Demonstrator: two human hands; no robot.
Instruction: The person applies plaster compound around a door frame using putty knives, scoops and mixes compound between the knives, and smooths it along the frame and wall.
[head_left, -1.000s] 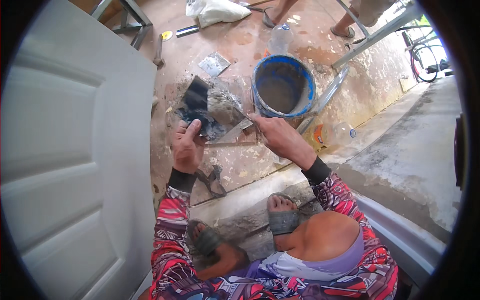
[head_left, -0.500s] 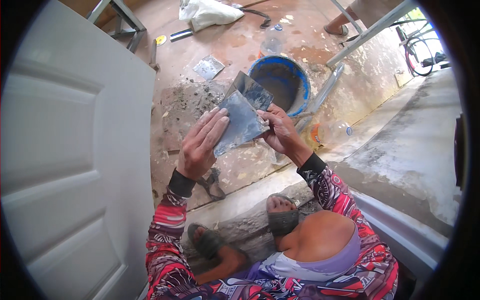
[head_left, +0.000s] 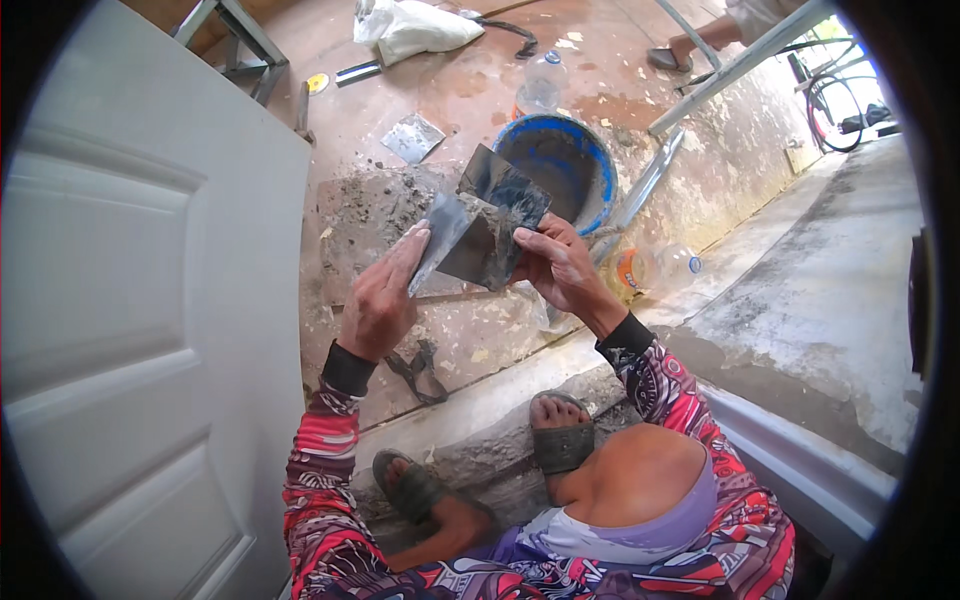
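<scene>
My left hand (head_left: 380, 305) is closed on a thin grey metal plate (head_left: 443, 236), tilted nearly edge-on with the fingers pressed along its outer side. Next to it, my right hand (head_left: 568, 268) grips a darker square metal plate (head_left: 478, 248) by its right edge, the thumb on top. Wet grey mortar is smeared over the dark plate, which the lighter plate overlaps or touches at its left side; exact contact I cannot tell. Just beyond my right hand stands a bucket with a blue rim (head_left: 607, 165) and grey mortar inside.
A mortar-strewn board (head_left: 345, 240) lies on the floor beneath my hands, with a loose metal sheet (head_left: 412, 138) beyond. Plastic bottles (head_left: 541, 85) stand or lie around the bucket. A white door (head_left: 150, 300) is at left, a metal ladder-like frame (head_left: 735, 70) and another person's foot (head_left: 675, 57) far right.
The lighter plate in my left hand has swung from lying flat over the dark plate to nearly edge-on, moving left and uncovering mortar. The other person's foot shifted slightly.
</scene>
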